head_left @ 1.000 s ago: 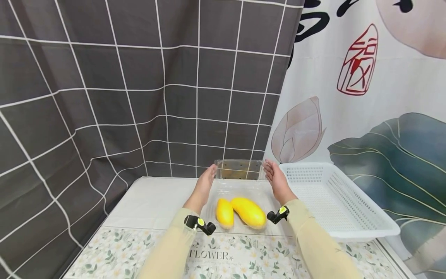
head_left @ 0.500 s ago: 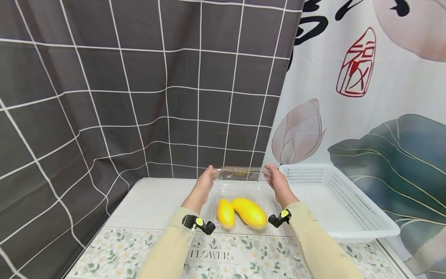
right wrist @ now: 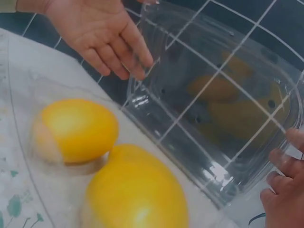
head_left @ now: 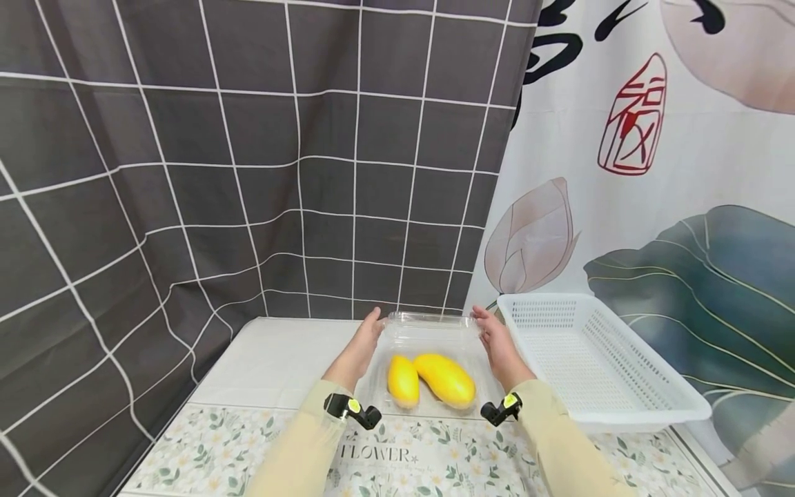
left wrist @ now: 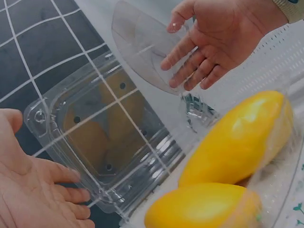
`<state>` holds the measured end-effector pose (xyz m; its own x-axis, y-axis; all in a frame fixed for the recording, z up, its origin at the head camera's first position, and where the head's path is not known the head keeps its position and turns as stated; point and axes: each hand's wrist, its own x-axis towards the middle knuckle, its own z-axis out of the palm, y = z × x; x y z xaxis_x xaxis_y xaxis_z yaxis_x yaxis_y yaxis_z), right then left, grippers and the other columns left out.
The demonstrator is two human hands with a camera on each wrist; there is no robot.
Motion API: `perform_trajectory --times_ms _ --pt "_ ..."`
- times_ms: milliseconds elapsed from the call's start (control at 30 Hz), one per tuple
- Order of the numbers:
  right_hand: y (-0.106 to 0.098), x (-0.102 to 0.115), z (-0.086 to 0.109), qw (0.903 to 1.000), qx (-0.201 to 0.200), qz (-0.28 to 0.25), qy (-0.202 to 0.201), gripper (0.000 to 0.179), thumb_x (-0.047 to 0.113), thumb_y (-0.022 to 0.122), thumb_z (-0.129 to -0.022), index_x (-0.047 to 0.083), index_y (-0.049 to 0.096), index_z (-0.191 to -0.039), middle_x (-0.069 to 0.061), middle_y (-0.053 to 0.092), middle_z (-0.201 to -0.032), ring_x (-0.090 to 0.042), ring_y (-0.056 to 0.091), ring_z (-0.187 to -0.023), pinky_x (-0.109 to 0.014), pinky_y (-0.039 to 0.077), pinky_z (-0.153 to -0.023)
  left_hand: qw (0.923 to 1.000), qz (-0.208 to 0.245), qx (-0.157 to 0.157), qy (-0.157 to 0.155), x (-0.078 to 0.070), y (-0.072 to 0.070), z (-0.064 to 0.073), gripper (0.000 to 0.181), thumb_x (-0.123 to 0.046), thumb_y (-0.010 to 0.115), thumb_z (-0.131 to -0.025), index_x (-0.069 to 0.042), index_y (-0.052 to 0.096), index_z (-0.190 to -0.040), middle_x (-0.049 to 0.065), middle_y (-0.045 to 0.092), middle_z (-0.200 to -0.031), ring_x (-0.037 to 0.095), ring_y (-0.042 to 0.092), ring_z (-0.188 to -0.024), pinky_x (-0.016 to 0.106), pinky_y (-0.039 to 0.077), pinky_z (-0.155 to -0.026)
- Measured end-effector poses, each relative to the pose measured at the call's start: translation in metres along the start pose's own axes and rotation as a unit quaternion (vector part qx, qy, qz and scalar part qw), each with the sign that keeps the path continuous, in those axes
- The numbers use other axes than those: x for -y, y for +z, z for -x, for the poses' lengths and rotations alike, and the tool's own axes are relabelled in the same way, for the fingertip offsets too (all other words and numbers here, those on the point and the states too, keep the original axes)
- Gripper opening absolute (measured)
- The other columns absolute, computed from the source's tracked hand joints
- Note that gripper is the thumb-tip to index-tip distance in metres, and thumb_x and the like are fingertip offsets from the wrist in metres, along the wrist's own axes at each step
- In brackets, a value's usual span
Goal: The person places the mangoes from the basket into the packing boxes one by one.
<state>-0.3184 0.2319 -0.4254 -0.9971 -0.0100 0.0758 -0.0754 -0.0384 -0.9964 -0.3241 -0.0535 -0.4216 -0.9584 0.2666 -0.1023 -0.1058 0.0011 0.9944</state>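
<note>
Two yellow mangoes, a smaller one on the left and a larger one on the right, lie in the base of a clear plastic clamshell box. Its hinged lid stands raised at the back, pierced with small holes and reflecting the mangoes. My left hand is at the lid's left side, fingers extended with their tips at its edge. Opposite it, my right hand has its fingertips against the lid's right edge. Both palms face inward across the box.
A white perforated plastic basket stands just right of the right forearm. Beneath the box are a white tabletop and a flower-printed mat. A dark grid-patterned curtain hangs close behind.
The lid has tipped forward and down over the box. Both hands have lowered slightly along with it, while the mangoes stay in place.
</note>
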Motion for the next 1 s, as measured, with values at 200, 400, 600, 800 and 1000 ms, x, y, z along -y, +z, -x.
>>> perform_trajectory --times_ms 200,400,600,800,1000 --pt "0.000 -0.015 0.007 0.9994 0.000 0.013 -0.032 0.059 0.013 0.033 -0.103 -0.002 0.020 -0.159 -0.024 0.020 -0.164 -0.038 0.011 -0.154 -0.054 0.002 -0.126 0.9998 -0.005 -0.014 -0.009 0.016 0.003 0.004 0.084 -0.063 0.028 -0.102 -0.002 0.021 -0.160 0.020 0.009 -0.168 0.044 -0.006 -0.153 0.069 -0.011 -0.118" --pt "-0.001 -0.032 0.018 0.9984 -0.001 0.016 -0.054 0.064 0.014 0.035 -0.102 0.003 0.015 -0.162 -0.020 0.013 -0.167 -0.038 0.007 -0.155 -0.057 0.000 -0.125 0.9997 0.003 -0.022 -0.008 0.030 0.007 0.010 0.084 -0.063 0.029 -0.102 -0.005 0.017 -0.162 0.019 0.002 -0.169 0.045 -0.010 -0.153 0.071 -0.013 -0.116" --pt "0.000 -0.047 0.029 0.9986 0.012 0.002 -0.051 0.072 0.017 0.036 -0.098 0.006 0.006 -0.163 -0.018 0.001 -0.169 -0.036 -0.006 -0.155 -0.061 -0.008 -0.123 0.9998 0.002 -0.017 -0.004 0.040 0.009 0.016 0.089 -0.066 0.032 -0.100 -0.005 0.011 -0.162 0.021 -0.005 -0.168 0.045 -0.012 -0.152 0.069 -0.011 -0.118" --pt "0.001 -0.060 0.042 0.9991 0.013 -0.020 -0.035 0.074 0.019 0.037 -0.099 0.008 0.002 -0.163 -0.016 -0.004 -0.170 -0.035 -0.010 -0.155 -0.061 -0.011 -0.122 0.9996 0.005 0.020 0.020 0.056 0.007 0.021 0.082 -0.061 0.028 -0.104 -0.008 0.005 -0.163 0.017 -0.011 -0.168 0.041 -0.015 -0.152 0.064 -0.010 -0.120" --pt "0.004 -0.072 0.056 0.9998 0.014 -0.017 0.000 0.074 0.025 0.038 -0.101 0.012 0.000 -0.164 -0.012 -0.007 -0.170 -0.036 -0.012 -0.155 -0.063 -0.010 -0.121 0.9993 -0.007 0.019 0.030 0.070 0.007 0.026 0.077 -0.060 0.030 -0.105 -0.018 0.005 -0.164 0.007 -0.007 -0.170 0.035 -0.011 -0.154 0.059 -0.005 -0.123"
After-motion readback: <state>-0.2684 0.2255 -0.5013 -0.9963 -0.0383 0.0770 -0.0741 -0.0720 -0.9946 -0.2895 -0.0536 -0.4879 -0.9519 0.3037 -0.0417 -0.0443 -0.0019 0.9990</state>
